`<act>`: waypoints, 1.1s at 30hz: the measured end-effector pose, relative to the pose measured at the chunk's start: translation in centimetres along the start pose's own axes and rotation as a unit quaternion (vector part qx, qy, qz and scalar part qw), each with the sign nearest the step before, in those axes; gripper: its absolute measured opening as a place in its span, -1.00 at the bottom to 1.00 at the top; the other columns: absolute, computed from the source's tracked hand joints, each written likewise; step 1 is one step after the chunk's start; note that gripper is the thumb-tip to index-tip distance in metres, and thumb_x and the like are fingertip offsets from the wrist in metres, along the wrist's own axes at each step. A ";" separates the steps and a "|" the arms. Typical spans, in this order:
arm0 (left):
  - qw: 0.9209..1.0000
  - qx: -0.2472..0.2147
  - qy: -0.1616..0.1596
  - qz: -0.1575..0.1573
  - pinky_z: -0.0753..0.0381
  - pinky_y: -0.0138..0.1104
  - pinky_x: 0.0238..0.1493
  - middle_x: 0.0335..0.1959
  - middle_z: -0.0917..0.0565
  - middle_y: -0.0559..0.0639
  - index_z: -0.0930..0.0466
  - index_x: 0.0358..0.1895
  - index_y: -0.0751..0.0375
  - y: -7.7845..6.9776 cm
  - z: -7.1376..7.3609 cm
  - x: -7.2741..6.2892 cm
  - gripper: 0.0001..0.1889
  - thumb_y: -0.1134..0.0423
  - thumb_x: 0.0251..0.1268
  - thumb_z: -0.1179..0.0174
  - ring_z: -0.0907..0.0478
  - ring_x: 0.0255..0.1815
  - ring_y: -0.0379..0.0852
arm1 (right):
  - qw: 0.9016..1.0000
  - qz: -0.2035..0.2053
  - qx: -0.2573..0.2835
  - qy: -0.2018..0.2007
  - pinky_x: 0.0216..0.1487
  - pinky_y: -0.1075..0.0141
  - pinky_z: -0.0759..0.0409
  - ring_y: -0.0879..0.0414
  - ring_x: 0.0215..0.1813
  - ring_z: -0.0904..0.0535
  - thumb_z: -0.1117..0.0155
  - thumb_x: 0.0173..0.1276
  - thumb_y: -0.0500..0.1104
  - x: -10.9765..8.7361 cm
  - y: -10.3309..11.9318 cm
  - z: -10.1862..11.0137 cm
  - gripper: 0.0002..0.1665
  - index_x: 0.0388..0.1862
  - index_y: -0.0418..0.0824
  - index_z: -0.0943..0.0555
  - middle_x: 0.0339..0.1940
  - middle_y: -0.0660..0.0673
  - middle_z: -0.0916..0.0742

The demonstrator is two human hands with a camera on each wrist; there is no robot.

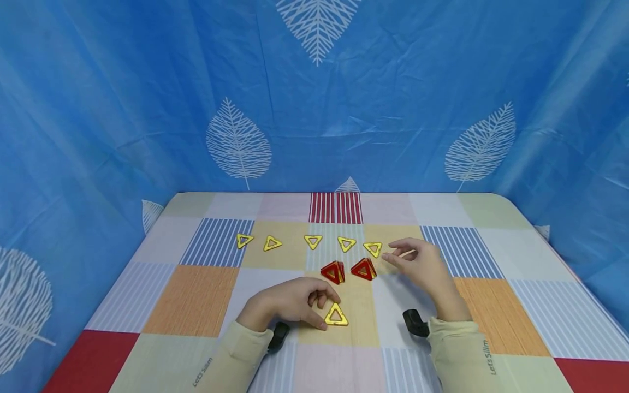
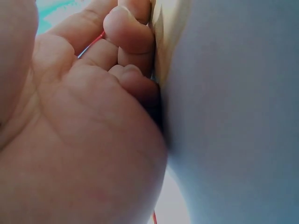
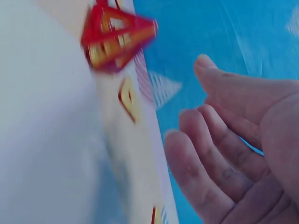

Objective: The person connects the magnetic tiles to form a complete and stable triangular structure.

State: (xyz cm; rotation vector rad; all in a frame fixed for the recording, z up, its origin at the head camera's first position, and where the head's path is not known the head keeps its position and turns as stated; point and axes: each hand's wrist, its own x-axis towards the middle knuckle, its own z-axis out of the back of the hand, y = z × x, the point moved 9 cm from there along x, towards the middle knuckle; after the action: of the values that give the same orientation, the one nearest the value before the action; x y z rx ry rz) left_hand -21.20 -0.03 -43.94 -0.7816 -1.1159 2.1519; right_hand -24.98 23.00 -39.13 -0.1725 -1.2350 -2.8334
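Observation:
My left hand [image 1: 300, 300] rests low over the cloth, thumb and index fingertip at two corners of a flat yellow triangle tile [image 1: 336, 315]. In the left wrist view the other fingers [image 2: 128, 30] curl beside the table surface; the tile is hidden there. Beyond it stand two red pyramid-like pieces, one on the left [image 1: 333, 272] and one on the right [image 1: 363, 269], with yellow showing inside. My right hand [image 1: 420, 265] hovers just right of the end yellow tile [image 1: 373, 249]. Its fingers are spread from the thumb, with nothing between them [image 3: 187, 154].
Several more hollow yellow triangle tiles lie in a loose row across the table, among them one at the far left [image 1: 244, 240] and one near the middle [image 1: 313, 241]. A patchwork cloth [image 1: 187, 305] covers the table. Blue leaf-print curtain [image 1: 344, 147] stands behind.

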 end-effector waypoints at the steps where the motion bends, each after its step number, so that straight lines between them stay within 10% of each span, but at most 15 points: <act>1: 1.000 -0.001 0.000 0.000 -0.32 -0.39 -0.36 -0.38 -0.52 -0.03 -0.68 -0.05 0.04 0.0 0.0 0.0 -0.62 0.37 0.06 -0.54 -0.32 -0.43 -0.19 | 1.000 -0.008 0.000 -0.006 -0.28 0.18 -0.58 -0.03 -0.18 -0.68 -0.51 0.28 0.00 -0.1 -0.5 0.5 -0.49 0.08 -0.29 -0.70 -0.21 -0.11 -0.74; 9: 1.000 -0.011 0.001 -0.005 -0.34 -0.39 -0.34 -0.38 -0.51 -0.01 -0.68 -0.04 0.04 0.1 0.0 0.1 -0.62 0.36 0.06 -0.54 -0.33 -0.41 -0.19 | 0.998 -0.054 0.010 -0.004 -0.27 0.26 -0.60 -0.09 -0.08 -0.67 -0.49 0.30 -0.01 -0.1 -3.0 1.6 -0.39 0.23 -0.30 -0.62 -0.08 -0.20 -0.70; 33: 1.000 -0.011 0.001 0.002 -0.32 -0.39 -0.35 -0.39 -0.51 -0.03 -0.69 -0.05 0.02 0.2 0.0 0.2 -0.63 0.35 0.06 -0.55 -0.32 -0.42 -0.18 | 0.993 0.013 -0.065 0.097 -0.16 0.06 -0.58 -0.05 -0.15 -0.60 -0.42 0.34 -0.29 3.8 -1.3 -3.5 -0.40 0.35 -0.28 -0.53 0.19 -0.34 -0.62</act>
State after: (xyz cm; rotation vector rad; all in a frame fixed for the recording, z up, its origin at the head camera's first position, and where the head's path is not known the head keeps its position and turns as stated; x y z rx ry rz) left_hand -21.34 0.02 -44.19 -0.7960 -1.1393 2.1446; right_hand -29.17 21.36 -41.98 0.0795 -1.0051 -2.8283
